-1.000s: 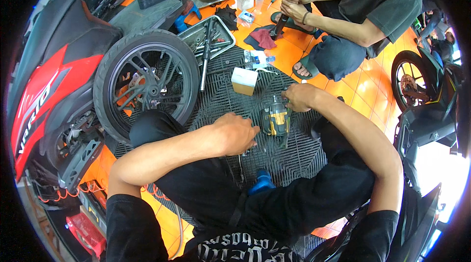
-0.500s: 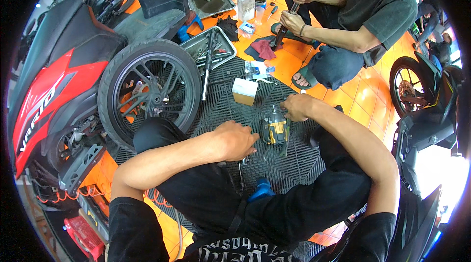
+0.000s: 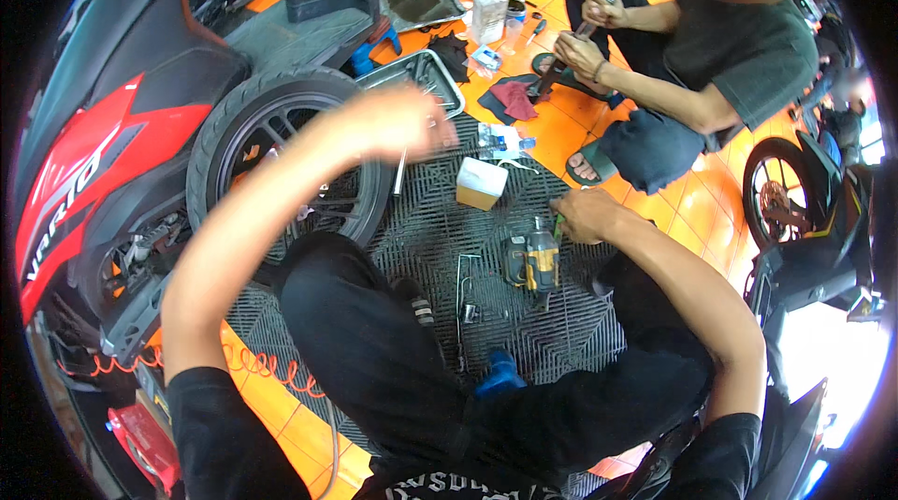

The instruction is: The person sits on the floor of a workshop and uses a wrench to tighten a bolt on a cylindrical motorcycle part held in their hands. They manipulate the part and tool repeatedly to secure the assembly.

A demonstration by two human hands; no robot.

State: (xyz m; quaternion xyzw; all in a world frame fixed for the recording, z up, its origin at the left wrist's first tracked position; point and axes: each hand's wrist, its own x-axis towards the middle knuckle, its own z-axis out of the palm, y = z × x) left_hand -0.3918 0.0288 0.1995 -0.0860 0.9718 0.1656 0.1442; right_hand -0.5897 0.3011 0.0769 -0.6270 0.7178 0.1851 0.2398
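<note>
My left hand is raised over the near side of a metal tray; motion smears its fingers, and I cannot tell whether it holds anything. My right hand is low over the black ribbed mat, its fingers curled together beside a yellow-and-black cordless power tool. A sliver of green shows at its fingertips, its kind unclear. Left of the power tool lie a thin, bent metal rod and a small dark cylindrical metal piece. A white-and-brown box stands farther off on the mat.
A motorcycle wheel lies at left beside a red-and-black motorcycle. Across from me a crouching person grips a dark rod-like part over orange tiles. Another motorcycle stands right. A coiled orange hose runs lower left.
My left hand has lifted from the mat and swung forward and left, uncovering the small metal pieces. My right hand stays beside the power tool. The whole view has shifted slightly.
</note>
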